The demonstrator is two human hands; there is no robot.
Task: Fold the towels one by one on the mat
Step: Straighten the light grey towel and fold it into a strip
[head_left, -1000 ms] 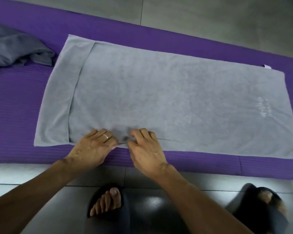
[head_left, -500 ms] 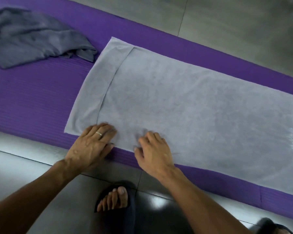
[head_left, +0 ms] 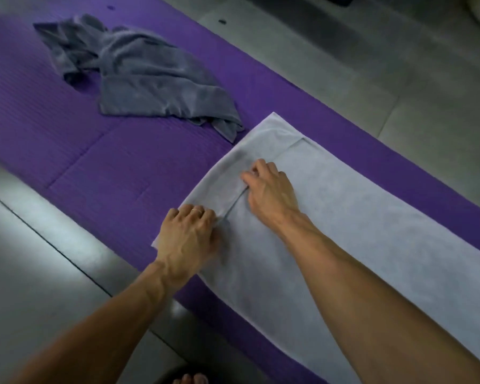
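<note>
A light grey towel (head_left: pixel 358 217) lies flat along the purple mat (head_left: pixel 94 151), doubled over, with the upper layer's short edge a little inside its left end. My left hand (head_left: pixel 189 236), wearing a ring, has curled fingers and pinches that upper edge at the near corner. Farther along the same edge, my right hand (head_left: pixel 269 187) pinches it between thumb and curled fingers. The cloth puckers slightly between the two hands.
A darker grey towel (head_left: pixel 150 84) lies crumpled on the mat to the far left, its corner almost touching the light towel. Grey floor tiles (head_left: pixel 39 259) surround the mat. My toes (head_left: pixel 190 379) show at the bottom edge.
Both hands left the towel's near long edge and moved to its left end. They went from lying flat to pinching the upper layer's edge; the right hand reached farther across.
</note>
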